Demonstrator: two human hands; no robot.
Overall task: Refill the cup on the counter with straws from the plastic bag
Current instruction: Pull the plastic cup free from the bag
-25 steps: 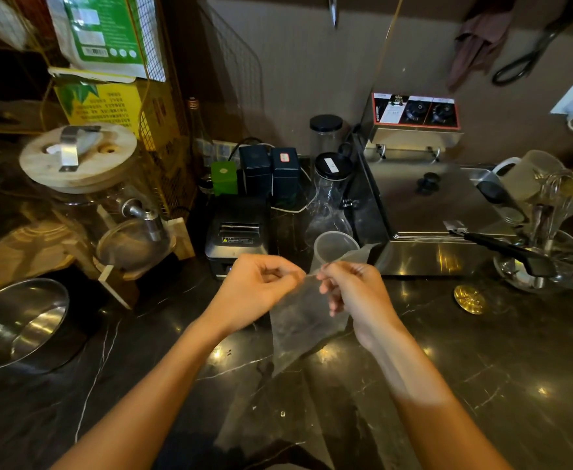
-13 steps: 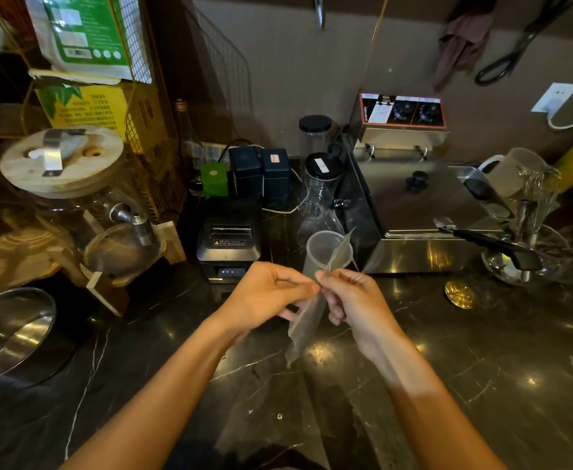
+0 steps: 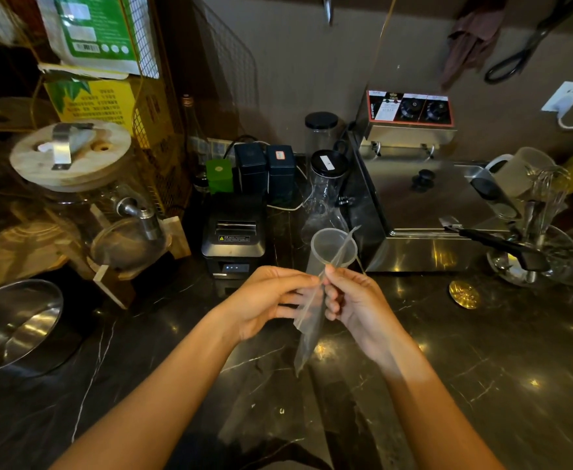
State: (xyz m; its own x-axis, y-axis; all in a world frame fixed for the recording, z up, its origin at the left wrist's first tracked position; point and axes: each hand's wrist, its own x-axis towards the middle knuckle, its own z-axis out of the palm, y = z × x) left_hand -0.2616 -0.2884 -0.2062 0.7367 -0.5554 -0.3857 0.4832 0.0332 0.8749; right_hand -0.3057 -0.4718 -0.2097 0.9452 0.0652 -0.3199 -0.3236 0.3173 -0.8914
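Observation:
A clear plastic cup [image 3: 329, 247] stands on the dark marble counter [image 3: 481, 368], just behind my hands. It looks empty. I hold a thin clear plastic bag [image 3: 308, 330] above the counter, flattened into a narrow strip that hangs down from my fingers, with its top end reaching up in front of the cup. My left hand [image 3: 268, 300] pinches the bag from the left and my right hand [image 3: 352, 300] pinches it from the right, fingertips nearly touching. I cannot make out any straws in the bag.
Behind the cup are a glass carafe [image 3: 325, 205], a black receipt printer [image 3: 234, 239] and a steel fryer [image 3: 424, 212]. A steel bowl [image 3: 10, 327] sits at the left, a glass drink dispenser [image 3: 74, 205] behind it. A gold disc [image 3: 464, 294] and a utensil bowl [image 3: 532, 262] are at the right.
The bag has gone from spread flat between my hands to folded into a narrow strip. My hands have come closer together in front of the cup.

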